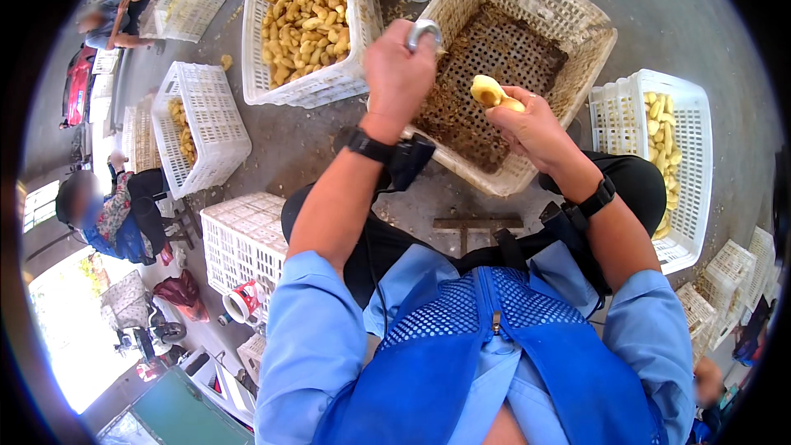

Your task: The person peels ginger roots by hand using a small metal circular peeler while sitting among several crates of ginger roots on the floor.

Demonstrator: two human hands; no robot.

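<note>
My left hand [400,70] is closed around a tool whose curved, shiny metal end [424,34] sticks out by the fingers. The rest of that tool is hidden in the fist. In my right hand [531,125], between thumb and fingers, is a yellow knobbly piece of produce [488,92], with a round, darker hollow at one end. Both hands are over a dirty white plastic crate [568,0], its perforated bottom covered with brown scraps. To the left, a white crate [255,41] is heaped with similar yellow-brown pieces [305,25]; smoother yellow pieces [659,140] lie in a crate [700,148] on the right.
An upturned white crate [247,235] by my left knee carries a red-and-white cup [242,302]. Another crate [210,128] of yellow pieces stands farther left. Two people sit at the left, one [111,214] nearer. Stacked crates [725,280] stand at the lower right.
</note>
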